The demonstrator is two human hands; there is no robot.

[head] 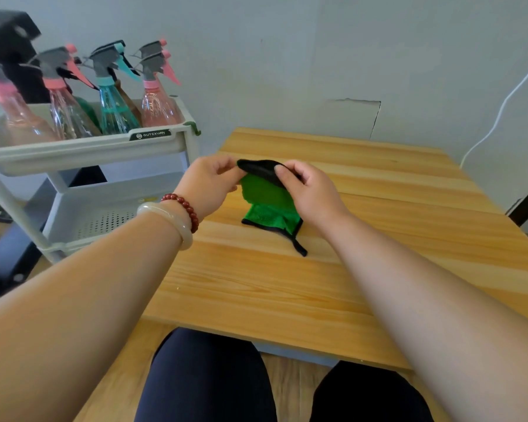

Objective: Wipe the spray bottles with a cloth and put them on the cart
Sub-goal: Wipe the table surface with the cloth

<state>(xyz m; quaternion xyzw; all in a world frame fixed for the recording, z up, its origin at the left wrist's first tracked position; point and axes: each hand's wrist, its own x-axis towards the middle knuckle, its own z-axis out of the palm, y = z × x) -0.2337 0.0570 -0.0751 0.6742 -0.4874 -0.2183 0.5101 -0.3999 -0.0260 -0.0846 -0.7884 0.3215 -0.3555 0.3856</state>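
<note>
Two grips share one cloth (267, 202): the left grip (211, 181) pinches the left end of its black upper edge between thumb and fingers, and the right grip (311, 190) curls its fingers over the right end of the same edge. The cloth is green with black trim. It hangs folded between them over the middle of the tabletop (287, 284), and its lower corner and black loop appear to rest on the wood.

Several spray bottles (116, 111) stand upright and close together in the top tray of the cart (89, 150), far left of the tabletop. No bottle shows on the tabletop, so the wiping looks close to finished, or a bottle must be lifted back out.

The main risk is at that crowded tray. The triggers point outward and overlap, so a reaching arm, the trailing cloth or the bracelets (183, 208) on the left wrist could snag one. The bottles look light and perhaps empty, so one could topple its neighbours. Clear plastic may also slip under a cloth if held by one grip alone. The pinch on the cloth edge is light, and a tug could free it.
</note>
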